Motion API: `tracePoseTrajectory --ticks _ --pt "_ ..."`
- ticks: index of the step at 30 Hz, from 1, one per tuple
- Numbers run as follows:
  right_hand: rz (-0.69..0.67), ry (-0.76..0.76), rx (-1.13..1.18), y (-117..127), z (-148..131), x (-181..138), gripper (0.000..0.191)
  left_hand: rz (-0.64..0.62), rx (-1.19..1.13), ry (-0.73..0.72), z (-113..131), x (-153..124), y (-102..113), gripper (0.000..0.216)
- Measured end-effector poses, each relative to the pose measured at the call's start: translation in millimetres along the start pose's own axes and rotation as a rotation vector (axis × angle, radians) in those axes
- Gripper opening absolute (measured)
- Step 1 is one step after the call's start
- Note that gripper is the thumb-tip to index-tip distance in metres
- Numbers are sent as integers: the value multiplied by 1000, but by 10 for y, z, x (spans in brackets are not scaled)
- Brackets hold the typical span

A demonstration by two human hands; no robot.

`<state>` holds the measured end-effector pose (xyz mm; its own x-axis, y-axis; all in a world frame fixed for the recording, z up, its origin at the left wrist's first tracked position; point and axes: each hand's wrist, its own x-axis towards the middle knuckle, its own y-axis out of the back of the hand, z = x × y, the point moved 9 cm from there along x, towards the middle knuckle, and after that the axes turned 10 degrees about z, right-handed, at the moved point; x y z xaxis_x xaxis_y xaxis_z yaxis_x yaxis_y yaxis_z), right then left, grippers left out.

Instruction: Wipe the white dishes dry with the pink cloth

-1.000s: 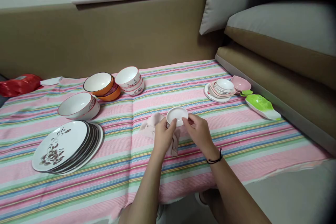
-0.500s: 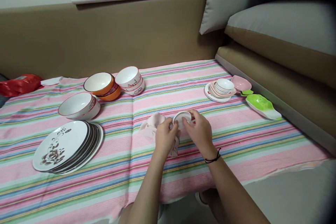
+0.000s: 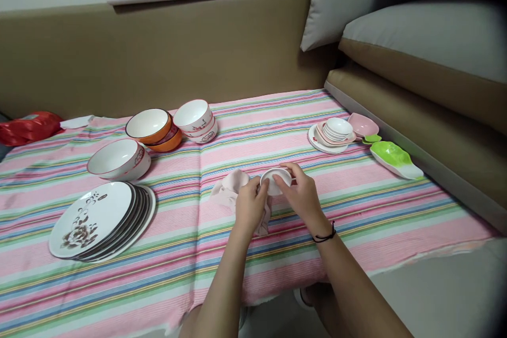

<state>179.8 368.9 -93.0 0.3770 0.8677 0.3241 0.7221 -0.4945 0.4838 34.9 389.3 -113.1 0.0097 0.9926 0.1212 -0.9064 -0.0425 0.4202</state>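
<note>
My left hand (image 3: 249, 207) is closed on the pink cloth (image 3: 228, 190) and presses it against the near side of the small white dish (image 3: 276, 178). My right hand (image 3: 303, 198) pinches the dish's right rim. The dish is held low over the striped tablecloth (image 3: 356, 211), mid-table. Hazard: only fingertips hold the glazed rim, so a slack pinch or a snag from the cloth could free it. The fall would be short and onto fabric, so I judge rolling off the near edge the greater risk

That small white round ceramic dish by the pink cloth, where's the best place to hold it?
By its thin rim, from opposite sides. The small white round ceramic dish is shallow, so the right hand pinches its right edge while the left hand, holding the pink cloth, takes the left.
</note>
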Motion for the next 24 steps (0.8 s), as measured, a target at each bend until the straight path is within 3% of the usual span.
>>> tracePoseTrajectory --ticks 4,7,11,18,21,24 --pt "26 12 -70 16 -3 13 41 9 28 5 -13 5 4 35" --pt "-27 -12 -4 -38 18 8 42 18 30 -4 -22 14 4 34" --pt "-4 -29 -126 -7 68 3 42 32 14 -5 -36 19 4 35" --pt "-173 -179 223 -179 158 -45 43 160 -2 117 -154 66 171 36" --pt "-328 -244 334 -396 184 -126 47 155 -32 128 -161 95 197 36" --pt "-348 -319 467 -471 228 -135 47 79 -95 93 -87 102 150 34"
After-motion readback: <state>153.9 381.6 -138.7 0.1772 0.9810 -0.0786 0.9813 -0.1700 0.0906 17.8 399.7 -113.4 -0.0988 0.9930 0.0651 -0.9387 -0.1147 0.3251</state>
